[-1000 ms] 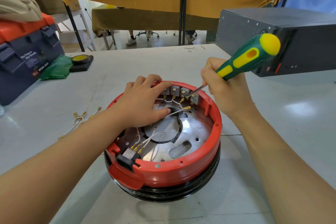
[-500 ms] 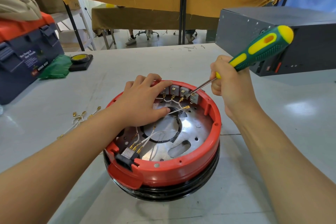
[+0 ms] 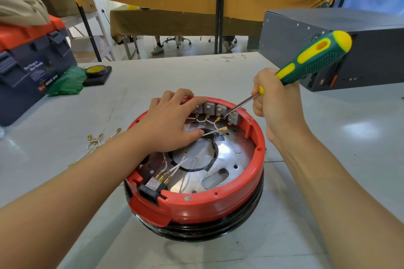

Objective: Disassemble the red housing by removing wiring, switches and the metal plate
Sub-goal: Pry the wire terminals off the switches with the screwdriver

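The round red housing (image 3: 209,202) sits on a black base in the middle of the table. Inside lie a shiny metal plate (image 3: 231,155), white wires with gold terminals (image 3: 181,162) and a row of grey switches (image 3: 220,109) along the far wall. My left hand (image 3: 172,122) rests on the housing's far left rim, fingers spread over the wall and thumb on a white wire. My right hand (image 3: 275,102) grips a green and yellow screwdriver (image 3: 314,59); its tip touches the switches at the right of the row. A black socket (image 3: 150,190) sits in the near left wall.
Loose white wires with gold terminals (image 3: 98,141) lie on the table left of the housing. A blue and orange toolbox (image 3: 30,65), a green bag (image 3: 67,82) and a tape roll (image 3: 97,70) stand at the left. A grey metal box (image 3: 341,48) fills the back right.
My right hand has drawn back and up to the right, so more of the screwdriver's shaft shows; the tip stays at the switches. My left hand has hardly moved.
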